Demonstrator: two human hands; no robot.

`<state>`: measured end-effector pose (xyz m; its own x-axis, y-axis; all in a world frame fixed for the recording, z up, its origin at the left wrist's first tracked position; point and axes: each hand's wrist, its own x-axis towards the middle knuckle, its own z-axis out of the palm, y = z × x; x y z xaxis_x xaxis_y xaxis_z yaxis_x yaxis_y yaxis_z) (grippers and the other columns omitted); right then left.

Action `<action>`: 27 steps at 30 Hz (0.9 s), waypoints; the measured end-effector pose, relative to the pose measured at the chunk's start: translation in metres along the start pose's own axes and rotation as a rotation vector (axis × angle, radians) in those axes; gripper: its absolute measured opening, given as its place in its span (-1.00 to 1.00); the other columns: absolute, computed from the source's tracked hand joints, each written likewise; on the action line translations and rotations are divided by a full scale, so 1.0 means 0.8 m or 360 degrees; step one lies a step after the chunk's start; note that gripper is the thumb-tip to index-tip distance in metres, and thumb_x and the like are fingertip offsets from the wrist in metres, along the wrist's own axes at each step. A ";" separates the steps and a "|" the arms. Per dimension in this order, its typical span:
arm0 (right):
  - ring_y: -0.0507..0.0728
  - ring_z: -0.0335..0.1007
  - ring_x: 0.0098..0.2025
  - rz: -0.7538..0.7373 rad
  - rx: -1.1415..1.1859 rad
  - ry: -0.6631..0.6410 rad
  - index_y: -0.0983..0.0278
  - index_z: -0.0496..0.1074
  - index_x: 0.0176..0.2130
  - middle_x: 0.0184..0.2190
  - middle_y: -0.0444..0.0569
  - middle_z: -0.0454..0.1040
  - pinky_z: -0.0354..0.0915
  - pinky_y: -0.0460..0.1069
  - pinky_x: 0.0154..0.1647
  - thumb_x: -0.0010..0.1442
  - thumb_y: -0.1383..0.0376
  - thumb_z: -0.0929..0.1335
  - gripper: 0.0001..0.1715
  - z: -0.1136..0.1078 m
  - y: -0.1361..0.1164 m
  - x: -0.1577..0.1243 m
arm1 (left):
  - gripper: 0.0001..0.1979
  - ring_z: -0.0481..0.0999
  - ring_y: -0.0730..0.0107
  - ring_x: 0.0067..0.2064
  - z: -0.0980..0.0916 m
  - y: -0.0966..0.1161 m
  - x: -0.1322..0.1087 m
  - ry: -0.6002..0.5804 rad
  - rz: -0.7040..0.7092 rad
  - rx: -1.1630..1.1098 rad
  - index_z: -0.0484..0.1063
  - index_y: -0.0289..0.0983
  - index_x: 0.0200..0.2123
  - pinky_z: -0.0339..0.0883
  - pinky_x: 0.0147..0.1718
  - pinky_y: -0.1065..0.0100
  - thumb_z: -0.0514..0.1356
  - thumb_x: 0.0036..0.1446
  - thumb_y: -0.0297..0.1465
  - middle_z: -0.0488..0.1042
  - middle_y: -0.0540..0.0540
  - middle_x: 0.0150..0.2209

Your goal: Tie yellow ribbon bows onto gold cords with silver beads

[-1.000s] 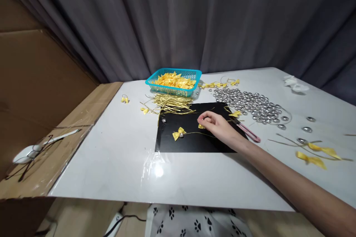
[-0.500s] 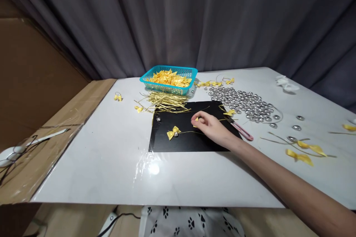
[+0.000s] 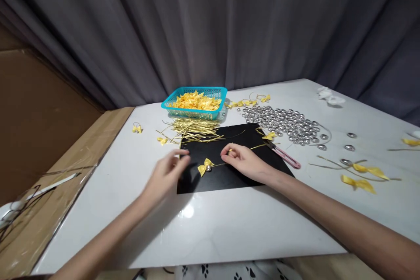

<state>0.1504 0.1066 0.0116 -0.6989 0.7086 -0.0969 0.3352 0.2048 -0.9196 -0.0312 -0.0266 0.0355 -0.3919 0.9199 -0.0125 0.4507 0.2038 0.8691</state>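
Observation:
My right hand [image 3: 244,162] is closed in a pinch above the black mat [image 3: 229,181]. A bit of yellow ribbon bow [image 3: 230,152] shows between its fingers, mostly hidden by them. At the mat's left edge is my left hand [image 3: 169,170], its thumb and forefinger curved and apart. Between the hands, a yellow bow [image 3: 204,167] with a silver bead [image 3: 208,168] at its middle lies on the mat. From it a thin gold wire [image 3: 219,165] runs toward my right hand. The loose bead once seen near the mat's left edge is hidden by my left fingertips.
Behind the mat lie gold wire strips [image 3: 197,129] and a blue basket [image 3: 167,106] of yellow bows. Silver beads [image 3: 285,122] are heaped at right. Pink-handled cutters [image 3: 285,157] rest on the mat's right edge. More bows [image 3: 357,183] lie farther right; cardboard [image 3: 82,166] borders the left.
My left hand has come into view and reached the mat's left side, over where the loose bead lay. My right hand keeps its pinch, almost in place. The camera view has shifted slightly.

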 end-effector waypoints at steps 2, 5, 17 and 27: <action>-0.06 -0.06 -0.61 0.0003 0.0033 0.0003 0.31 0.31 -0.36 -0.66 -0.29 0.06 -0.09 -0.11 -0.56 0.08 0.18 0.28 -0.78 -0.004 -0.005 -0.002 | -0.62 0.34 0.43 -0.52 0.017 -0.007 0.014 -0.0172 0.0032 0.0189 0.43 -0.35 -0.10 0.20 -0.52 0.39 0.20 0.09 -0.21 0.35 0.06 -0.58; -0.07 -0.08 -0.61 0.0027 0.0137 0.0011 0.31 0.31 -0.34 -0.65 -0.29 0.05 -0.13 -0.11 -0.58 0.08 0.13 0.30 -0.72 -0.015 -0.016 -0.005 | -0.63 0.23 0.45 -0.59 0.038 -0.016 0.035 -0.0309 0.0152 0.0278 0.50 -0.32 -0.18 0.03 -0.57 0.41 0.18 0.06 -0.17 0.24 0.10 -0.67; -0.10 -0.31 -0.67 0.0161 0.0783 0.0143 0.25 0.27 -0.38 -0.68 -0.27 -0.05 -0.35 -0.08 -0.67 0.05 0.14 0.34 -0.77 -0.064 -0.044 -0.024 | -0.79 0.14 0.59 -0.64 0.027 -0.008 0.032 -0.0147 -0.0051 -0.0965 0.28 -0.25 -0.38 -0.01 -0.66 0.51 0.19 0.06 -0.24 0.39 0.05 -0.57; -0.12 -0.20 -0.66 0.0333 0.0849 -0.0610 0.29 0.33 -0.32 -0.64 -0.29 0.03 -0.26 -0.10 -0.66 0.10 -0.01 0.34 -0.59 0.020 -0.044 -0.044 | -0.92 0.37 0.53 -0.57 0.021 -0.001 0.004 -0.0401 0.0087 -0.1148 0.41 -0.28 -0.49 0.24 -0.59 0.50 0.25 -0.06 -0.40 0.42 0.03 -0.58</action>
<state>0.1527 0.0637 0.0410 -0.8605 0.3878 -0.3304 0.1993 -0.3406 -0.9188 -0.0195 -0.0187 0.0264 -0.1503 0.9886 0.0024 -0.2053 -0.0335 0.9781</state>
